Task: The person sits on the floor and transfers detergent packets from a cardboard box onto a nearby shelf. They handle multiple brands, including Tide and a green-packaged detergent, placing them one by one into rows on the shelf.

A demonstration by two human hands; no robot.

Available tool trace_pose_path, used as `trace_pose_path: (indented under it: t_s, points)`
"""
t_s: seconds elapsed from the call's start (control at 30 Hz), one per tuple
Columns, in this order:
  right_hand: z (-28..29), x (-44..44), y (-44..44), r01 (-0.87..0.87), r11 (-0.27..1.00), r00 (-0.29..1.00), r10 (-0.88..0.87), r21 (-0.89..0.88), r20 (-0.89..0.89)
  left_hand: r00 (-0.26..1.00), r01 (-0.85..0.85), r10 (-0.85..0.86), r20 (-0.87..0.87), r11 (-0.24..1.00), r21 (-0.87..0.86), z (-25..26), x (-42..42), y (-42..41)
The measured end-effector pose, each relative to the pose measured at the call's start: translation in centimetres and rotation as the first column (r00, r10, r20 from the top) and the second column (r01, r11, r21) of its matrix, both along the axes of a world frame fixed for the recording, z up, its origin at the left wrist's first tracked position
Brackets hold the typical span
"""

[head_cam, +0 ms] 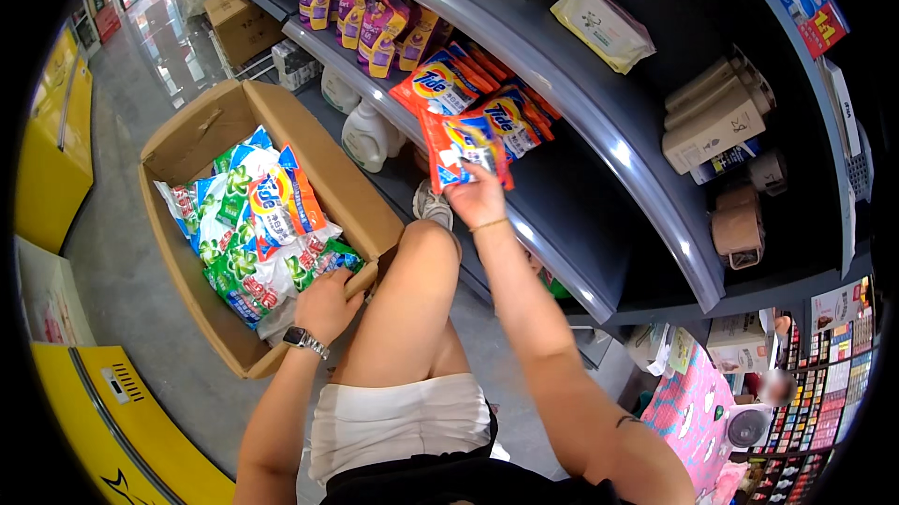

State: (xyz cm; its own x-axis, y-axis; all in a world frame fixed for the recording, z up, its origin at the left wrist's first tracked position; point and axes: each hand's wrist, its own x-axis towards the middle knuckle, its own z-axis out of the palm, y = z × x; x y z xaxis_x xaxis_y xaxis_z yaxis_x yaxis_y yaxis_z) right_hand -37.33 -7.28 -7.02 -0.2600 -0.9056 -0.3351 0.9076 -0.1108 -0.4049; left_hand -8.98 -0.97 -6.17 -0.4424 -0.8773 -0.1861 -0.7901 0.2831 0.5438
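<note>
My right hand point(481, 199) grips the lower edge of an orange Tide detergent bag point(449, 146) at the front of a grey metal shelf. Just beyond it lie stacked Tide bags point(434, 85), with more Tide bags point(509, 122) beside them. My left hand point(326, 308) is closed over the near rim of an open cardboard box point(319, 168), fingers inside and thumb outside. Within the box, another Tide bag point(274, 206) rests on top of several green and white detergent bags point(242, 276).
Purple and yellow pouches point(379, 31) stand left of the shelved bags. White jugs point(369, 136) occupy the lower shelf. Wipes packs point(602, 24) and beige boxes point(716, 125) sit higher. My knee point(428, 252) is close to the box. Yellow cabinets point(140, 428) line the left.
</note>
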Motion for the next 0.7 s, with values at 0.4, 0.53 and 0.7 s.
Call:
trace_pose_path:
  t_s: [0.4, 0.53, 0.7]
  points:
    - [-6.5, -16.0, -4.4, 0.575, 0.799, 0.079, 0.155, 0.173, -0.985, 1.000, 0.023, -0.023, -0.017, 1.000, -0.009, -0.3, -0.7, 0.0]
    - [-5.2, -9.8, -3.2, 0.463, 0.885, -0.455, 0.284, 0.048, -0.844, 1.000, 0.006, -0.006, 0.004, 1.000, -0.006, -0.2, -0.2, 0.0]
    - [-5.5, -5.5, -1.4, 0.405, 0.835, -0.686, 0.547, 0.373, -0.480, 1.000, -0.001, 0.001, 0.016, 1.000, 0.003, 0.2, -0.1, 0.1]
